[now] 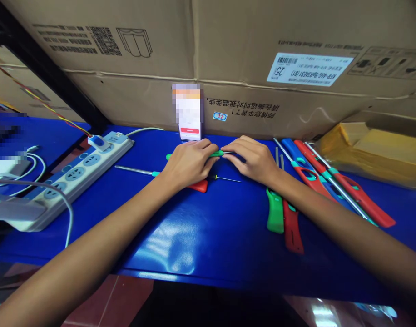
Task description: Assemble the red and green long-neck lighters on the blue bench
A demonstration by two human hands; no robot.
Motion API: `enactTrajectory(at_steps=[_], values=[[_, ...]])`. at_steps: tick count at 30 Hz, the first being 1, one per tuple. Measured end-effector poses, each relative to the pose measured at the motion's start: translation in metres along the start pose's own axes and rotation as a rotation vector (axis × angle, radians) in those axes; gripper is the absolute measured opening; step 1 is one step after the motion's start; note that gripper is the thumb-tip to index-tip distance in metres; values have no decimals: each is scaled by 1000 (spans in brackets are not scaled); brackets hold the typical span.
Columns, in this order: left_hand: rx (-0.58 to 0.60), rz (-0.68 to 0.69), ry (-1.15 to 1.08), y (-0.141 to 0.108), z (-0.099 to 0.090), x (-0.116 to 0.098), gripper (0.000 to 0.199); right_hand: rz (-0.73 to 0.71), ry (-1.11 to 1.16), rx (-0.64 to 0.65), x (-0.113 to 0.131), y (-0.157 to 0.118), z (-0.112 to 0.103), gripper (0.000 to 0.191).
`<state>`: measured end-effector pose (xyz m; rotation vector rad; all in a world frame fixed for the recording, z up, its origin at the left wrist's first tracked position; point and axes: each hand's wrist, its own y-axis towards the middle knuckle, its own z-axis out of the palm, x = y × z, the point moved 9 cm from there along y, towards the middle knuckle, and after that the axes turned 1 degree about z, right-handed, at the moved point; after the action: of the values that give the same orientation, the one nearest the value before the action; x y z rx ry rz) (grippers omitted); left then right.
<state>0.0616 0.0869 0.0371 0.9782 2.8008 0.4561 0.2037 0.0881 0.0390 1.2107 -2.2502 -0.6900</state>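
Both forearms come in fwd from the bottom corners over the blue table (167, 245), wrists low and angled inward, so my L hand (189, 163) and R hand (252, 160) nearly meet at centre, palms down. Between them is a slim green plastic part (213, 154), lying roughly level, w/ a metal tip poking out toward the R side. L fingers (208, 152) are curled over it, closed, and R fingers (230, 155) pinch in from the other end. Both hands look shut on it, but the exact grip is hard to tell, as fingers cover most of the part.

Right under the L hand, a red plastic piece (199, 186) shows, partly hidden. A thin metal rod w/ green collar (135, 170) runs out left from beneath the L palm, and a fine pin w/ yellow band (228, 179) sticks out right, below the hands.

To the R, a green handle shell (274, 211) and red handle shell (293, 229) lie side by side, just under my R forearm. Past them, long blue-red and red lighters (305, 170) overlap at an angle. Far L, a white power strip (78, 181) sits on the table. A pixelated phone (190, 131) stands upright against a cardboard box (262, 68).
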Motion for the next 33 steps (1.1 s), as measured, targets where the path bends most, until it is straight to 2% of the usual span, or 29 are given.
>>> enactTrajectory(at_steps=[8, 15, 18, 23, 28, 33], values=[[-42, 66, 19, -3, -2, -2, 34, -47, 54, 13, 1, 1, -2, 19], [-155, 160, 86, -8, -4, -9, 32, -39, 23, 1, 7, 1, 0, 17], [-161, 187, 115, -9, -3, -12, 33, -44, 13, 11, 7, 1, 1, 17], [-94, 143, 94, -4, -1, -8, 34, -22, 27, 39, -5, -1, 1, 21], [36, 77, -10, 0, 9, 5, 32, -4, 84, 76, -18, -3, 5, 26], [134, 20, 26, -1, 11, 8, 31, -20, 24, 176, -10, -2, 7, 33]])
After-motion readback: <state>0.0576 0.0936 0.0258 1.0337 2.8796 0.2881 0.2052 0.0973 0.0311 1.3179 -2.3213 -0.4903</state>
